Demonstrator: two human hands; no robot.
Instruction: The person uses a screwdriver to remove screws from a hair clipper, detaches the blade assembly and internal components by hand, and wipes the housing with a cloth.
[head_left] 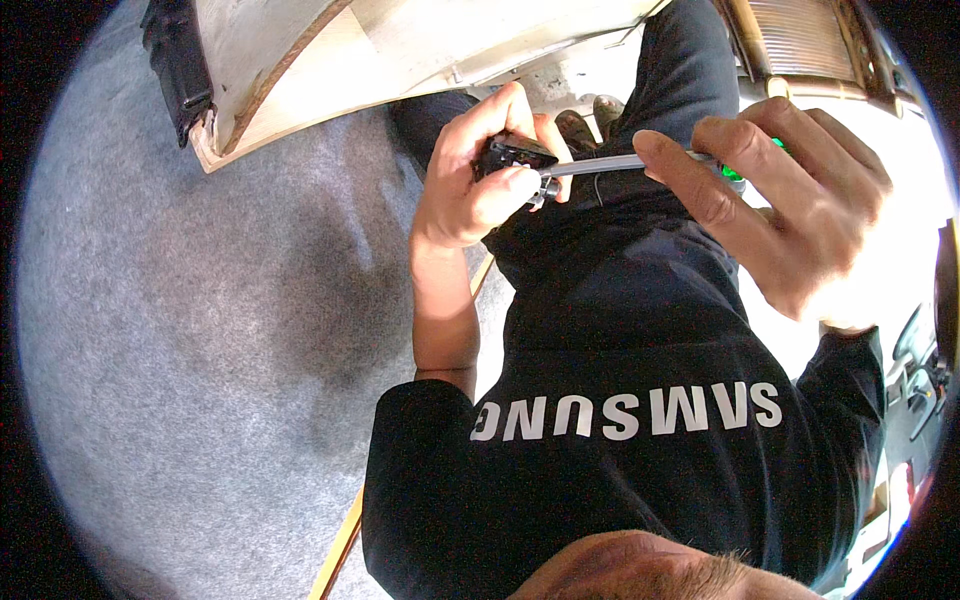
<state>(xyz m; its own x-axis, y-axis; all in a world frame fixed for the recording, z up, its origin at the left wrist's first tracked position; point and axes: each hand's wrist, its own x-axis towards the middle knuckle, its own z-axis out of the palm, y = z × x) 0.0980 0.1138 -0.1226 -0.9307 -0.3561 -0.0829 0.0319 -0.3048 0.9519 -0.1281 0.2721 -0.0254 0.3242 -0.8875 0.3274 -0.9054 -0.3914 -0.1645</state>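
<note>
My left hand (475, 180) is closed around a small black part (515, 153), with the thumb pressed along its near side. What kind of part it is I cannot make out. Gripped in my right hand (800, 205) is a screwdriver (605, 164) with a long grey shaft and a handle that shows bits of bright green between the fingers. The shaft points left and its tip meets the black part beside my left thumb; the exact contact is hidden. Both hands are above my lap.
A pale wooden board (360, 70) with a curved edge rises in front, with a dark object (178, 70) at its left end. Grey carpet (220, 270) covers the floor at left. Far right stands a slatted wooden piece (810, 40). My legs in dark trousers (690, 70) stretch forward.
</note>
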